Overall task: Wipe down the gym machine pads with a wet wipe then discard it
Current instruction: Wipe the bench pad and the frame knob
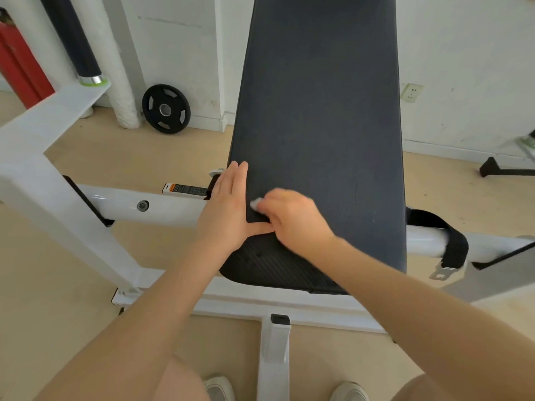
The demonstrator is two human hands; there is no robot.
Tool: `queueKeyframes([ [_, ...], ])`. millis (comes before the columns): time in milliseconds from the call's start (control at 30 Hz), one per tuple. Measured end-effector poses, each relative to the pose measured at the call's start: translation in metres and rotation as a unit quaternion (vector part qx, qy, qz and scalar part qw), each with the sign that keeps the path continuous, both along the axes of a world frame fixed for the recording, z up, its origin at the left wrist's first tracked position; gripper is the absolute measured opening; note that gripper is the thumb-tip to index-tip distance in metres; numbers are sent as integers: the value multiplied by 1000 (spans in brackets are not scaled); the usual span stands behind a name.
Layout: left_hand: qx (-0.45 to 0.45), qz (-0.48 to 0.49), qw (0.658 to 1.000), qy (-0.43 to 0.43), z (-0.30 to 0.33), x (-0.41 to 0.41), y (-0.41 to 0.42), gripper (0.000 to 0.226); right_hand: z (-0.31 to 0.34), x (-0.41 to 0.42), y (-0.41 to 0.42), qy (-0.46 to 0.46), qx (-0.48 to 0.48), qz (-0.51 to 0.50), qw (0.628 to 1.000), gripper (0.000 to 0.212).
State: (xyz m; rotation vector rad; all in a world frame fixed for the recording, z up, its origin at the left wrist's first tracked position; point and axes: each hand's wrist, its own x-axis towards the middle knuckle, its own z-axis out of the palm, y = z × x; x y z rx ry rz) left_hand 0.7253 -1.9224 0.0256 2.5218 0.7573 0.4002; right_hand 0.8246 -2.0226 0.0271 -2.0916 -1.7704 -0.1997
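Wipe [256, 203] bunched under right hand [292, 218]; left hand [228, 206] flat on pad [321, 111].

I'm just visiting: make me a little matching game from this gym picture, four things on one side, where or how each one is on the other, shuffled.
Things:
1. wet wipe
2. weight plate
3. left hand
4. black strap

Places or states:
A. leaning against the wall on the floor
B. wrapped around the white frame tube, right of the pad
C. bunched under the right hand on the dark pad
D. lying flat along the pad's left edge, fingers straight

Pairs: 1-C, 2-A, 3-D, 4-B
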Motion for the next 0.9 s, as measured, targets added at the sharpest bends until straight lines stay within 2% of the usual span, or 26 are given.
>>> queueKeyframes([
  [67, -39, -13, 999, -36, 1, -4, 5, 114, -5, -5, -9, 28, -18, 36, 999, 19],
  [133, -135, -39, 988, -63, 3, -9, 13, 113, 9, 5, 1, 45, 5, 36, 998, 19],
  [200, -265, -44, 957, -108, 10, -14, 18, 111, 28, 20, 24, 50, 69, -22, 996, 17],
  [233, -321, -23, 937, -135, 14, -16, 18, 104, 37, 31, 37, 59, 99, -62, 991, 18],
  [267, -366, 1, 917, -156, 18, -18, 17, 85, 44, 41, 50, 75, 120, -100, 985, 20],
  [333, -424, 19, 886, -183, 19, -19, 15, 22, 47, 56, 70, 78, 108, -145, 980, 23],
  [367, -430, 7, 882, -194, 21, -19, 16, 15, 45, 58, 76, 59, 87, -145, 984, 24],
  [433, -441, -11, 876, -195, 20, -19, 24, 30, 36, 49, 78, 16, 59, -104, 993, 24],
  [500, -470, 7, 859, -205, 14, -22, 34, 31, 23, 31, 66, -6, 58, -37, 998, 25],
  [600, -465, 1, 862, -202, 10, -25, 42, 46, 0, 1, 38, 10, 63, 26, 998, 16],
  [733, -473, -2, 857, -206, 7, -25, 40, 49, -3, -14, 24, 35, -23, 102, 994, 13],
  [800, -484, 4, 847, -220, 5, -24, 39, 49, 19, 0, 42, 43, -10, 62, 997, 14],
  [900, -493, 0, 837, -239, 9, -23, 36, 45, 53, 36, 95, 47, 51, -91, 993, 26],
])
